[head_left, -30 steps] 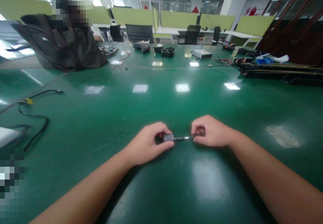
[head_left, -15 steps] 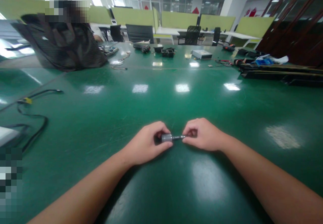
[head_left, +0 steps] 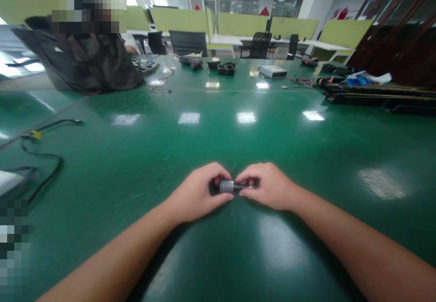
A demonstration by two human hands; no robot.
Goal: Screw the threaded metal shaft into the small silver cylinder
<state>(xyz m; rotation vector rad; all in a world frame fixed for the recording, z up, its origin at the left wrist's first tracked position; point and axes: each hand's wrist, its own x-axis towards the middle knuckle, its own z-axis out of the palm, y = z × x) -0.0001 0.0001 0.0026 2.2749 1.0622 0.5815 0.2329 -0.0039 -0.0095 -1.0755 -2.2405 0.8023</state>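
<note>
A small silver metal cylinder (head_left: 226, 186) with a thin threaded-looking shaft (head_left: 244, 186) lies sideways just above or on the green tabletop; it looks like a small motor. My left hand (head_left: 200, 190) wraps thumb and fingers around the cylinder from the left. From the right, my right hand (head_left: 269, 186) curls its thumb and fingers round the shaft, the fingertips close to the cylinder's right end. The shaft's far tip reaches in under my right palm. Whether my right fingertips press on the shaft or only surround it is hard to see.
A green table (head_left: 218, 143) spreads around my hands. A black cable (head_left: 51, 156) lies left, a dark bag (head_left: 91, 66) back left. Along the far side are black parts (head_left: 226, 68), a silver box (head_left: 273, 71) and a pile of long dark strips (head_left: 378, 97) at right.
My right hand has slid left along the shaft, from its tip to near the cylinder. My left hand keeps its hold on the cylinder almost unmoved.
</note>
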